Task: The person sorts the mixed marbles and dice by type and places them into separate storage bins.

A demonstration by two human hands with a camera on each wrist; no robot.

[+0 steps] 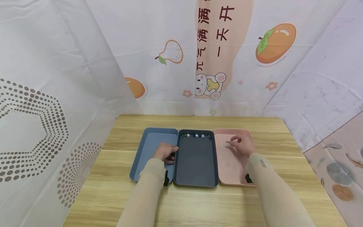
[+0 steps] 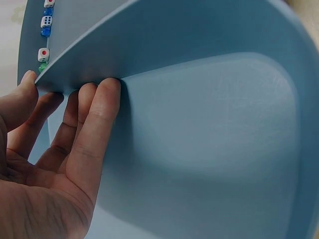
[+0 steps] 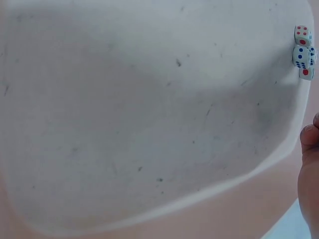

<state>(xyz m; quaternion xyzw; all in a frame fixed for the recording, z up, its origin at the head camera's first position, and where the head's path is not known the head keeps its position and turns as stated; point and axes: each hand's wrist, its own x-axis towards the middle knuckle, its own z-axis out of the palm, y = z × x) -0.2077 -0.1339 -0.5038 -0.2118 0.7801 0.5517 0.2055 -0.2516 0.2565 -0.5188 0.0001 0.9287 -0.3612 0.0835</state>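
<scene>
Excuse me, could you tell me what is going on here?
A person is working over three trays. The left hand grips the side of the blue tray next to the dark tray. The right hand is at a few white dice in the pink tray; whether it holds one is hidden. Green and blue beads and more dice line the dark tray's far end.

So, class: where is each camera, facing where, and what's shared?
Head: on the head, facing forward and down at three trays; left hand, right hand, sleeves show.
Left wrist: worn there, facing blue tray; left hand.
Right wrist: worn there, facing pink tray; part of right hand.
Head and right wrist share white dice.
</scene>
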